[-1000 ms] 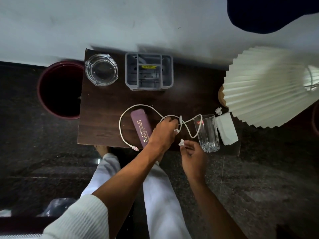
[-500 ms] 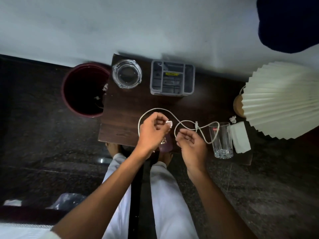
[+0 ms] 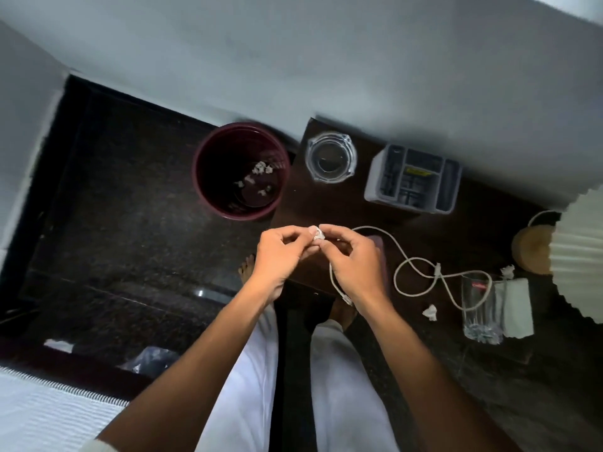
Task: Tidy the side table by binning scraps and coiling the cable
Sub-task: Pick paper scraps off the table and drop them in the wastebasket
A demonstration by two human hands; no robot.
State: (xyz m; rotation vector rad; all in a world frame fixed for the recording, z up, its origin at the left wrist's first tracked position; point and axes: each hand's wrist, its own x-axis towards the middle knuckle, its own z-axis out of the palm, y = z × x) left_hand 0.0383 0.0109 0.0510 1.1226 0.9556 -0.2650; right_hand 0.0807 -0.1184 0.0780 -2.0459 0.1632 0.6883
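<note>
My left hand (image 3: pixel 277 256) and my right hand (image 3: pixel 355 262) meet over the left front part of the dark wooden side table (image 3: pixel 326 203), their fingertips pinched together on a small white paper scrap (image 3: pixel 319 235). The maroon bin (image 3: pixel 199 177) stands on the floor left of the table, with several white scraps inside. A white cable (image 3: pixel 414 272) lies in loose loops to the right of my right hand, one plug end under my wrist. Two more scraps lie on the table, one near the front edge (image 3: pixel 430 312) and one by the lamp base (image 3: pixel 507 271).
A glass ashtray (image 3: pixel 330 157) and a grey organiser (image 3: pixel 412 177) sit at the table's back. A glass tumbler (image 3: pixel 478 308), a white napkin (image 3: pixel 517 308) and a pleated lamp shade (image 3: pixel 584 249) on a wooden base (image 3: pixel 532 249) crowd the right. A purple case (image 3: pixel 379 242) is mostly hidden under my right hand.
Both hands moved left toward the bin side and came together on the scrap. The view swung left, bringing the bin's inside into sight.
</note>
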